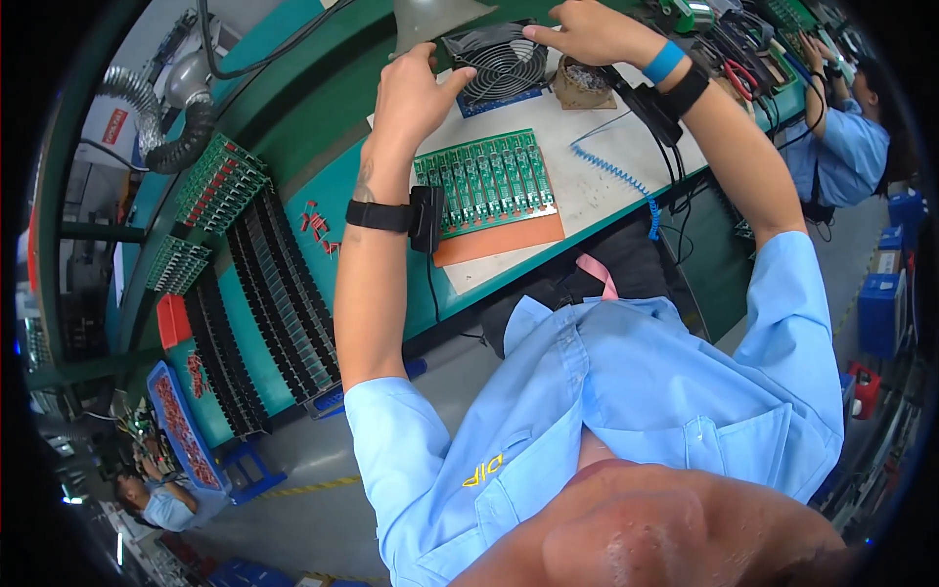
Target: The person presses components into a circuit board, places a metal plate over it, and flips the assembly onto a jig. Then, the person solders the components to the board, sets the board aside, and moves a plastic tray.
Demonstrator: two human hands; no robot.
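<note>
At the far side of the bench, my left hand (416, 93) is raised with its thumb stretched toward a black fan with a round wire grille (502, 70). Its fingers are apart and curved, below a grey funnel-shaped hood (435, 22). On the fan's other side is my right hand (597, 37), thumb near the fan's upper corner and fingers spread. Whether either hand touches the fan, I cannot tell. Nearer me lies a panel of green circuit boards (484, 181) on an orange-brown base (499, 245). A round brown pot with grey contents (584, 83) stands right of the fan.
A coiled blue cord (621, 174) hangs over the bench's front edge. To the left are stacked green boards (220, 181), long black strips of parts (284, 284), loose red parts (318, 225) and a blue bin (186, 426). Another person (841, 147) works at the far right.
</note>
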